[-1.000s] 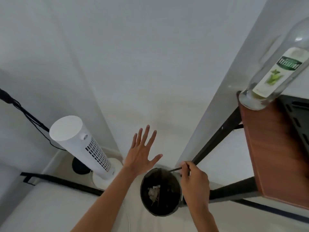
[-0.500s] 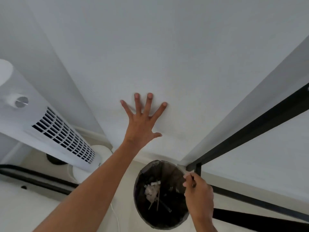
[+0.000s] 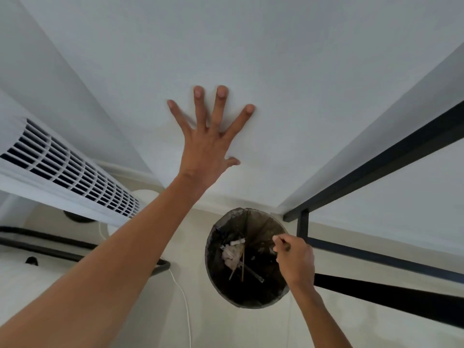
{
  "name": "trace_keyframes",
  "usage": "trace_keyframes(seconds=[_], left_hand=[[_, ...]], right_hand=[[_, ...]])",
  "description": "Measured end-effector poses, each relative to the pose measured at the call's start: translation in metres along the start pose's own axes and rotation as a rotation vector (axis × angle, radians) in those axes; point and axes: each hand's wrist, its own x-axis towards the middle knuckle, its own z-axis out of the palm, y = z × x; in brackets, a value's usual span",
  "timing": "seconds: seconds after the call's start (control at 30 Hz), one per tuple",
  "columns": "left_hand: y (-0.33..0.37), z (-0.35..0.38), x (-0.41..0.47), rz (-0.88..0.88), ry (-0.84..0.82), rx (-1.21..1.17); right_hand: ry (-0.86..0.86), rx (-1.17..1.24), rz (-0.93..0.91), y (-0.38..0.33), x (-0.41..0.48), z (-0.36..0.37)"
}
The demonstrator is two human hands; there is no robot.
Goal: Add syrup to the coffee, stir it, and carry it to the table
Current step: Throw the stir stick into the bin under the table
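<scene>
- White wall (image 3: 288,71) fills the background, and a pale floor is seen below the bin (image 3: 247,258).
- The bin, round and lined with a dark bag, is seen from above; crumpled paper (image 3: 229,256) and thin wooden sticks (image 3: 242,266) lie inside it.
- The left hand (image 3: 209,144) is pressed flat on the wall above the bin, fingers spread wide, with nothing held.
- The right hand (image 3: 296,259) is held over the bin's right rim, fingers curled together; a thin dark item seems to be pinched at the fingertips, but what it is cannot be told.
- A white tower fan (image 3: 67,169) with a slatted grille leans in left of the bin.
- A black metal frame (image 3: 376,169) stands right of the bin.
- The coffee and the syrup are out of view.
</scene>
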Motion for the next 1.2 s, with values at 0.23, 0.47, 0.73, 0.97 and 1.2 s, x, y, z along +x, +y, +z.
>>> trace_keyframes(seconds=[0.23,0.47,0.73,0.97,1.2], left_hand=[[0.0,-0.002,0.0,0.003,0.01,0.028],[0.001,-0.004,0.0,-0.013,-0.007,0.037],[0.006,-0.012,-0.003,-0.036,-0.067,0.048],[0.015,-0.025,-0.01,-0.056,-0.144,0.068],[0.026,-0.081,-0.053,-0.062,-0.456,0.026]], right_hand=[[-0.006,0.004,-0.004,0.002,0.013,0.013],[-0.022,0.025,0.024,0.008,0.024,0.021],[-0.101,-0.009,0.068,0.012,0.021,0.012],[-0.13,-0.129,-0.074,-0.003,0.017,-0.012],[-0.234,-0.181,-0.157,-0.04,-0.017,-0.066]])
